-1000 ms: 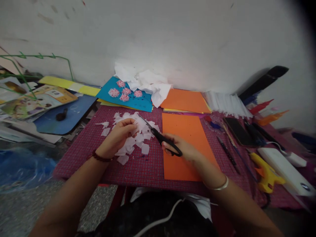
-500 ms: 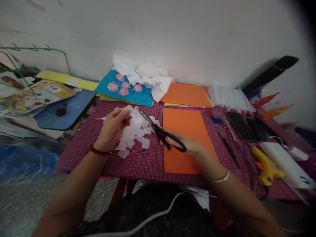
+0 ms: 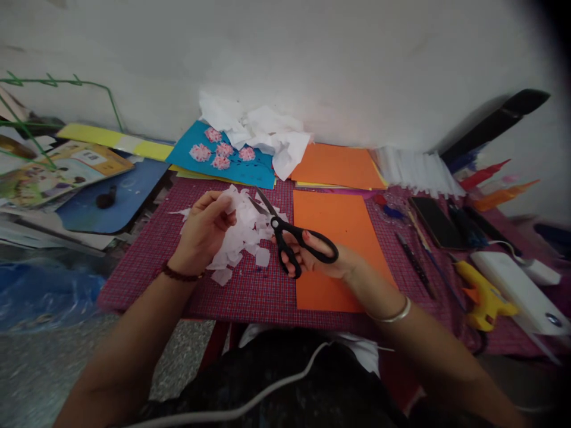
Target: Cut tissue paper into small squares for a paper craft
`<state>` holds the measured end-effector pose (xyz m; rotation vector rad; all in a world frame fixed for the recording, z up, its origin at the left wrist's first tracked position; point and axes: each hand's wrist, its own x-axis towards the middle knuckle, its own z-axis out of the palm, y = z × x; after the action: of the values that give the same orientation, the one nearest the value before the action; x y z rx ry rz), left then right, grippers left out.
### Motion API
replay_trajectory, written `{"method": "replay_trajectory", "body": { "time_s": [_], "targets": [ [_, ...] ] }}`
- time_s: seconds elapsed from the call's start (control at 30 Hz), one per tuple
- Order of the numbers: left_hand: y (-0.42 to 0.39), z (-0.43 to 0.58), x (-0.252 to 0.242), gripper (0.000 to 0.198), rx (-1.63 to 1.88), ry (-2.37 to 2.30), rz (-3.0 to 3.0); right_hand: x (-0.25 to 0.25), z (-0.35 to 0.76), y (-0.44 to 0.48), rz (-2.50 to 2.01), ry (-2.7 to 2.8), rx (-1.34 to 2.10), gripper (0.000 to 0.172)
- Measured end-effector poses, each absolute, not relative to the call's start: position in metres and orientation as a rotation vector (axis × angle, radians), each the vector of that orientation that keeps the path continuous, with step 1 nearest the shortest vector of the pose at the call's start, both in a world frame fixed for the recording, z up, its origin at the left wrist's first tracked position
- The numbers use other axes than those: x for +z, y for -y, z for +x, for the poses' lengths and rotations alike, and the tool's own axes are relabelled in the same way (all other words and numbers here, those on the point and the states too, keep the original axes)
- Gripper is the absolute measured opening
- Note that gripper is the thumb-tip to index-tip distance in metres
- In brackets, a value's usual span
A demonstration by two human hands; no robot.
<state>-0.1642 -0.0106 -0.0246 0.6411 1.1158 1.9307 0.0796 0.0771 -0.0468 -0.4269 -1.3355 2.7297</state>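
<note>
My right hand [image 3: 319, 252] is closed through the handles of a pair of black-handled scissors [image 3: 285, 232]. Their blades are spread and point up and left, over a heap of small cut pieces of white tissue paper [image 3: 245, 226]. Left of the blades, my left hand [image 3: 206, 229] pinches a piece of white tissue paper [image 3: 229, 204] between thumb and fingers; against the heap its exact edge is hard to make out. An orange sheet [image 3: 332, 285] lies flat under my right hand and wrist.
At the back lie a blue sheet with pink-white blossoms [image 3: 254, 172], crumpled white tissue [image 3: 267, 128] and a stack of orange paper [image 3: 336, 163]. To the right are a phone [image 3: 437, 220], a pen [image 3: 414, 261], a yellow glue gun [image 3: 484, 297] and a white power strip [image 3: 517, 291].
The scissors' blades have opened wider and their lower handle has swung down and left with my right fingers. My left hand stays nearly in place, still pinching. The view has shifted slightly.
</note>
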Motion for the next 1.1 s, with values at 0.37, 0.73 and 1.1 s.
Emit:
{"method": "replay_trajectory", "body": {
  "time_s": [0.37,0.73,1.1],
  "targets": [
    [0.011,-0.167,-0.023,0.015,1.858,-1.056,0.454,-0.043,0.077,-0.07,-0.134,1.07,2.994,0.069],
    [0.011,-0.165,-0.018,0.012,1.634,-0.965,0.513,-0.05,0.081,-0.064,-0.114,1.234,2.97,0.07],
    [0.005,-0.169,-0.027,0.015,1.716,-0.992,0.42,-0.041,0.089,-0.073,-0.109,1.213,2.869,0.068]
  ]
}}
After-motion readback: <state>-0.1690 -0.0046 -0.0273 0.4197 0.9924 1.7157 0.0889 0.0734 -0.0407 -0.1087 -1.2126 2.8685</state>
